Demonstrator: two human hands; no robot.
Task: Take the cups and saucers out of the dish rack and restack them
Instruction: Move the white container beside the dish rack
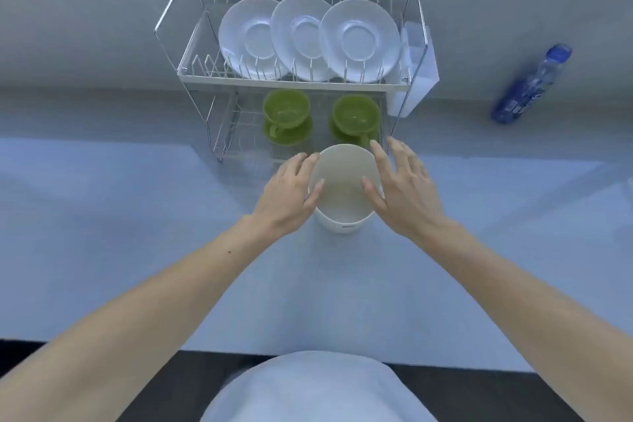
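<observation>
Your left hand (pixel 291 192) and right hand (pixel 400 188) flank a white cup (pixel 342 178) that stands upright on the pale counter (pixel 137 216), centre of frame, just in front of the dish rack (pixel 294 81). Left fingers are straight and close together along the cup's left rim, with the thumb lying over the near-left rim. Right fingers are straight and slightly spread past the cup's right side, thumb reaching over the right rim. Neither hand curls round the cup, and you can't tell if palms or fingers actually touch its wall. No handle shows on the cup; there is a small dark mark low on its near side. The two-tier wire rack sits upper centre. On the top tier three white saucers stand on edge in a row, overlapping: left saucer (pixel 250 34), middle saucer (pixel 301 32), right saucer (pixel 358 39). On the bottom tier are two green cups, mouths up: left green cup (pixel 286 110) on a green saucer (pixel 291 138), handle toward you, and right green cup (pixel 356 113) on a second green saucer (pixel 339 135). Your right fingertips are near the rack's lower right corner. A white plastic holder (pixel 416 79) hangs on the rack's right end. A blue-capped bottle (pixel 531 86) lies on the counter far right, well apart from the rack. Your pale shirt (pixel 318 387) fills the bottom centre.
</observation>
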